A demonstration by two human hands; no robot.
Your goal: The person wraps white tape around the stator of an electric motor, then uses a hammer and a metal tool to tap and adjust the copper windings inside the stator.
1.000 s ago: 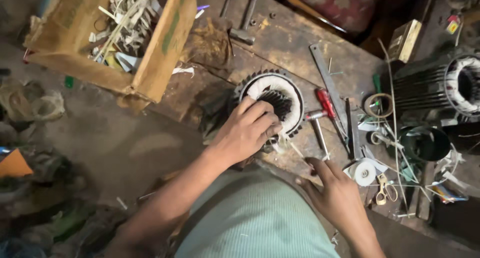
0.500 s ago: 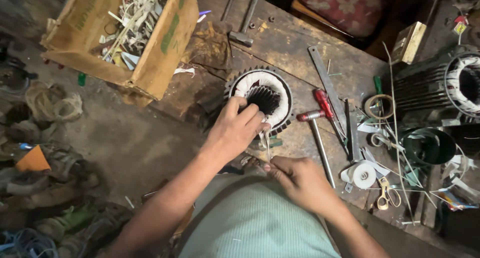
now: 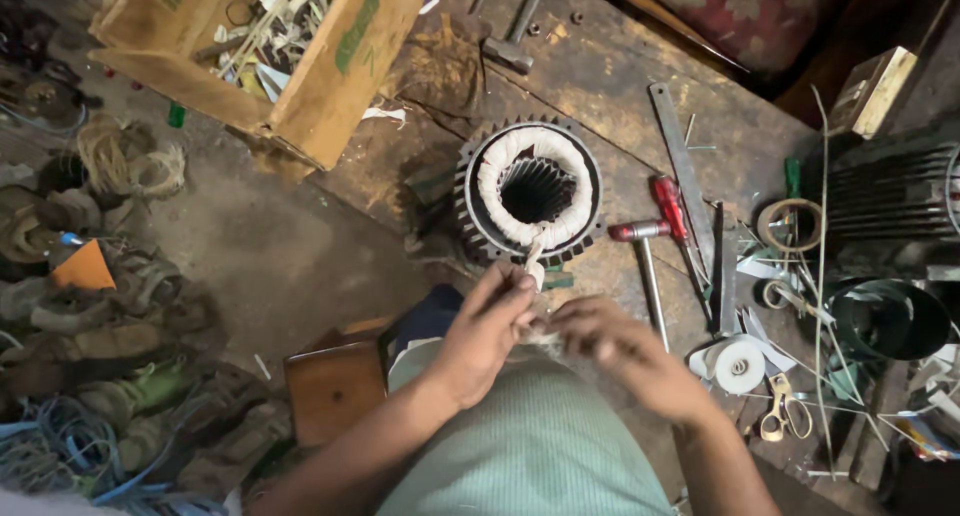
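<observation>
A round motor stator (image 3: 531, 191) with white-wrapped windings and a finned black housing stands on the worn wooden board (image 3: 600, 96). A white tape strand (image 3: 535, 251) runs from its near rim toward me. My left hand (image 3: 487, 326) pinches that strand just below the stator. Beside it, my right hand (image 3: 615, 348) is blurred, with its fingers closed near the same strand; whether it grips the strand is unclear.
A small hammer (image 3: 645, 261), a red-handled screwdriver (image 3: 670, 206), a metal file (image 3: 680, 166), a white tape roll (image 3: 738, 364) and scissors (image 3: 785, 408) lie to the right. A cardboard box (image 3: 300, 56) of scraps stands at the upper left. Wire coils (image 3: 130, 161) lie on the floor.
My left hand has come off the stator's top and drawn back toward me. My right hand has moved left to meet it. Both now work the white strand below the stator.
</observation>
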